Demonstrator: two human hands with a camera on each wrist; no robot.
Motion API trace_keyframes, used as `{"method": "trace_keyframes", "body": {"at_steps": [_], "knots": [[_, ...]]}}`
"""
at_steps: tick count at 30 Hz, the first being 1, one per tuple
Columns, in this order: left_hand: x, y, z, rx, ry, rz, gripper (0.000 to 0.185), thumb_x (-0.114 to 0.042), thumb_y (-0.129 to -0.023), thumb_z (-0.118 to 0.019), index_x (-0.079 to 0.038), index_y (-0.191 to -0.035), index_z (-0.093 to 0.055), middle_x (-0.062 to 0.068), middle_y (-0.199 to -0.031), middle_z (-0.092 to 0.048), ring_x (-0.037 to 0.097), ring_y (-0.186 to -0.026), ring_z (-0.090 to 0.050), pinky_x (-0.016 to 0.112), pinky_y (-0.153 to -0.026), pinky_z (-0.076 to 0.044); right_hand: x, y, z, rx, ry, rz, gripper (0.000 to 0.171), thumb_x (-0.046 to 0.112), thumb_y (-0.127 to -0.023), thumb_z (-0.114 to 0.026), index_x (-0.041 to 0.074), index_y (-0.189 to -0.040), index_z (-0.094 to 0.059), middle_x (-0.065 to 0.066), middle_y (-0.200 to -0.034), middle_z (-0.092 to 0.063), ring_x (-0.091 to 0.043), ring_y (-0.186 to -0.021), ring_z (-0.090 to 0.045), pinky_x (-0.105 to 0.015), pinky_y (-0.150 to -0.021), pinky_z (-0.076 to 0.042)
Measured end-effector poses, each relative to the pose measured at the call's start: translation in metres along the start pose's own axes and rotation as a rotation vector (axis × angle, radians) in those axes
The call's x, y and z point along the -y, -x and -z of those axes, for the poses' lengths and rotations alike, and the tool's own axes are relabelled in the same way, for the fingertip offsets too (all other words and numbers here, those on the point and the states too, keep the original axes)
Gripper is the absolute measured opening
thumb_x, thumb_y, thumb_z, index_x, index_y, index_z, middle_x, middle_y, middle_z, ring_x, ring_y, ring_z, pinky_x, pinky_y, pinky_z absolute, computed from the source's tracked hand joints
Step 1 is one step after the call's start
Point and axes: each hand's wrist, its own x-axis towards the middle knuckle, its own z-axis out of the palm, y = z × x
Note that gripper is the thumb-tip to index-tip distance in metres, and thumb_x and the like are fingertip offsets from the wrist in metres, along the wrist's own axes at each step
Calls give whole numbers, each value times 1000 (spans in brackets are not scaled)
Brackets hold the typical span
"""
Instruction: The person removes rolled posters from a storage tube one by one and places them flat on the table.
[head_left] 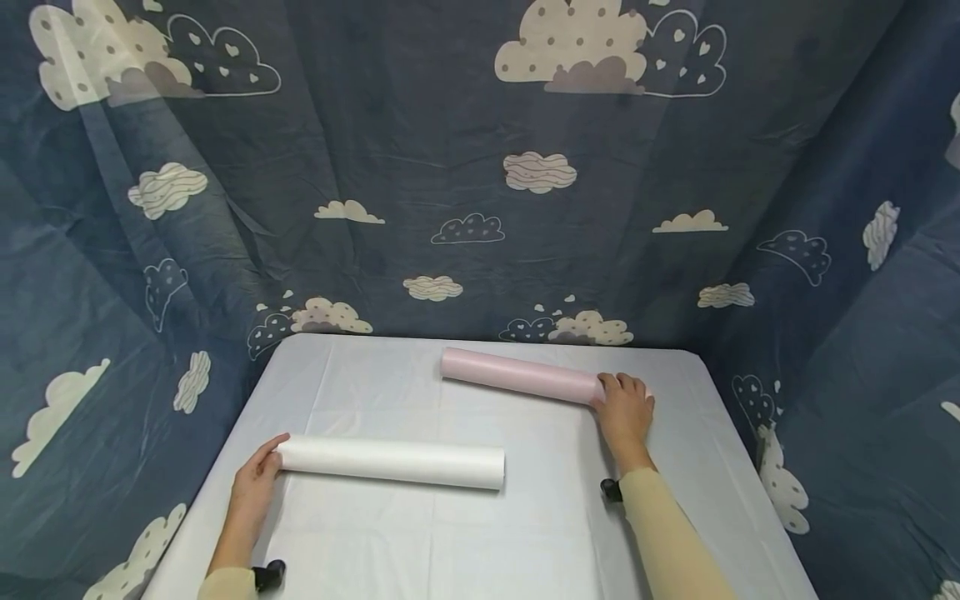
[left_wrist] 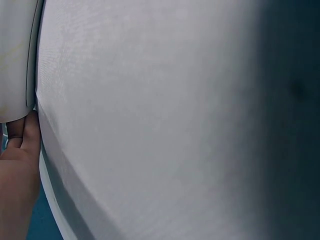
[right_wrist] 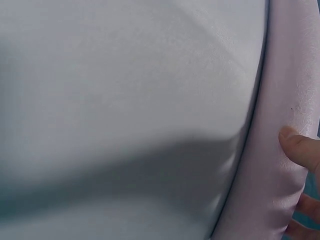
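Note:
A white roll [head_left: 393, 462], like rolled paper or sheet, lies crosswise on the white-covered table. My left hand [head_left: 258, 479] holds its left end, with the thumb at the near side and a finger at the far side. In the left wrist view, the roll [left_wrist: 15, 55] shows a loose outer edge, and fingers [left_wrist: 31, 132] meet its end. Farther back lies a pink roll [head_left: 517, 373], slightly slanted. My right hand [head_left: 626, 410] grips it near its right end. The right wrist view has the thumb [right_wrist: 300, 148] on the pink roll [right_wrist: 270, 140], other fingers behind it.
The white table cover [head_left: 510, 542] has faint creases. Dark blue cloth [head_left: 420, 167] with cloud prints hangs behind the table and along both sides. A small black device sits on each wrist, on the left [head_left: 270, 575] and the right [head_left: 611, 490].

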Motion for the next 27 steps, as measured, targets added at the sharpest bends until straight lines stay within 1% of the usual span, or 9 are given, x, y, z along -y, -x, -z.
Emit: {"method": "trace_keyframes", "body": {"at_steps": [3,10,14,18,21,27], "knots": [[0,0,0,-3,5,-2,48,-29,-117,-37,-14,-162,-43,17,-175,-29,37,-163,-27,56,-131,-26,2,-4,-1,9,-9,10,53,24,-96,-79,13,-145,-61,-23,-154,-53,-45,-148,-42,-72,-121,-33],[0,0,-1,3,3,-5,48,-30,-117,-36,-15,-163,-42,18,-175,-28,37,-163,-25,56,-132,-25,11,-13,-4,30,-16,28,53,24,-97,-79,13,-146,-61,-23,-154,-53,-45,-148,-41,-72,-122,-32],[1,0,-1,0,3,-5,49,-33,-117,-38,-16,-163,-42,16,-175,-29,37,-163,-25,56,-132,-25,16,-18,-9,33,-14,32,53,24,-97,-79,13,-146,-61,-23,-154,-53,-45,-149,-41,-72,-123,-31],[3,-1,0,-8,1,-5,48,-34,-116,-40,-18,-162,-44,13,-175,-31,35,-164,-24,56,-133,-23,21,-24,-12,40,-41,40,54,23,-96,-80,14,-145,-61,-21,-154,-53,-44,-150,-40,-73,-125,-28],[3,-1,0,-10,-5,-8,48,-34,-116,-41,-19,-161,-45,12,-175,-31,35,-164,-23,56,-133,-23,26,-27,-13,40,-62,54,53,23,-95,-80,14,-144,-61,-21,-154,-53,-44,-149,-40,-73,-124,-28],[2,-2,0,-9,-10,-3,48,-33,-116,-41,-18,-162,-44,16,-173,-33,35,-164,-23,57,-133,-23,36,-31,-18,27,-81,88,51,22,-95,-80,14,-143,-63,-21,-152,-55,-44,-147,-42,-72,-122,-31]]}}
